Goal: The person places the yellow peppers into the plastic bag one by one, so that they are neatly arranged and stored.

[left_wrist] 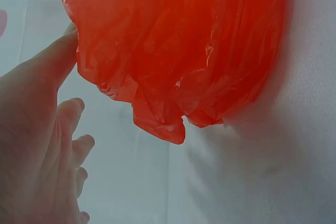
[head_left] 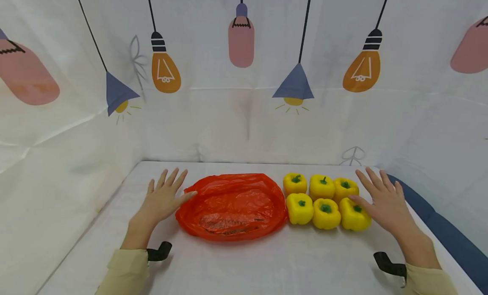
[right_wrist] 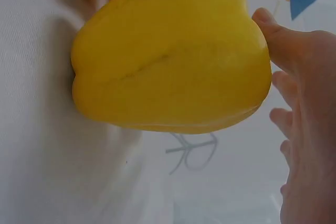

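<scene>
A red plastic bag (head_left: pixel 236 210) lies spread on the white table, its rim forming an oval round a sunken middle. To its right, several yellow bell peppers (head_left: pixel 300 208) with green stems stand in two rows. My left hand (head_left: pixel 160 201) is at the bag's left side with fingers spread, the thumb overlapping the bag's edge in the head view. Spread in the same way, my right hand (head_left: pixel 385 201) is beside the rightmost front pepper (right_wrist: pixel 173 56), its thumb close over that pepper. Neither hand holds anything.
The white table (head_left: pixel 267 265) reaches back to a hanging cloth (head_left: pixel 213 121) printed with lamps and bulbs. A dark blue curved surface (head_left: pixel 438 218) runs along the table's right edge. Black wrist mounts (head_left: pixel 160 251) stick out from both cuffs.
</scene>
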A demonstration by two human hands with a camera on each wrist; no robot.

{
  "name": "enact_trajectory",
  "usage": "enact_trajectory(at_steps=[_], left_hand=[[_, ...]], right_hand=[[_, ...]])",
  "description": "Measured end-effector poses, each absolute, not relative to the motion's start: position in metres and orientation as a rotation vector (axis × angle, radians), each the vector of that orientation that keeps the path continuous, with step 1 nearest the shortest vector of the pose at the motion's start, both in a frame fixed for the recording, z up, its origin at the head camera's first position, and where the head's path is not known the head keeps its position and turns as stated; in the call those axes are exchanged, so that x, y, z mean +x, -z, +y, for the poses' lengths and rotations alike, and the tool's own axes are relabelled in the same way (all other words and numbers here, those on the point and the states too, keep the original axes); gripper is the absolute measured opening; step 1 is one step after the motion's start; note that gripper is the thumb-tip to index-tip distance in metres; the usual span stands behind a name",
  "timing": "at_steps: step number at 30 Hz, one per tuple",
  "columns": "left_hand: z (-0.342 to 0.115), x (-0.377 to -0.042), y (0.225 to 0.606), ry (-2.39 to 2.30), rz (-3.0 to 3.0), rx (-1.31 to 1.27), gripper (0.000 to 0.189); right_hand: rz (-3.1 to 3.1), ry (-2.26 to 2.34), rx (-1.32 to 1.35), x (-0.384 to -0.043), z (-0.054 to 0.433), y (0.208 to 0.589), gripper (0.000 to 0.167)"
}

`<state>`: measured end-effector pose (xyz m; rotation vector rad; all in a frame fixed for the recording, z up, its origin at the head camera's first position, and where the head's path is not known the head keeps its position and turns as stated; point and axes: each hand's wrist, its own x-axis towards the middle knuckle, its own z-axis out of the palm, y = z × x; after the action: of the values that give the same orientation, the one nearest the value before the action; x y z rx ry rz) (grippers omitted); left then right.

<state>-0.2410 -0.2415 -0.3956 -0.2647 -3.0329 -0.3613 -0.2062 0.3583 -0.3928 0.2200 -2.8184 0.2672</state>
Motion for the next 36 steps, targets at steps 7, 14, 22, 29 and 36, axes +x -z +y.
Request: enact_trajectory(at_steps=[7, 14, 22, 29, 36], left_hand=[[-0.238, -0.239, 0.393, 0.37, -3.025, -0.282, 0.091], [-0.236, -0.239, 0.392, 0.421, -3.034, -0.316, 0.09], [-0.231, -0.239, 0.392, 0.476, -3.056, -0.365, 0.09], [-0.229, -0.238, 0.393, 0.501, -3.061, -0.404, 0.091], [-0.227, -0.237, 0.392, 0.508, -3.064, -0.414, 0.091]], right_hand=[[-2.771, -0.275, 0.275, -0.205, 0.348, 0.388, 0.08], [-2.789, -0.273, 0.32, -0.205, 0.33, 0.384, 0.08], [-2.843, -0.321, 0.411, -0.201, 0.302, 0.379, 0.079], [-2.836, -0.382, 0.514, -0.201, 0.28, 0.384, 0.077], [-2.826, -0.398, 0.613, -0.199, 0.265, 0.387, 0.078]])
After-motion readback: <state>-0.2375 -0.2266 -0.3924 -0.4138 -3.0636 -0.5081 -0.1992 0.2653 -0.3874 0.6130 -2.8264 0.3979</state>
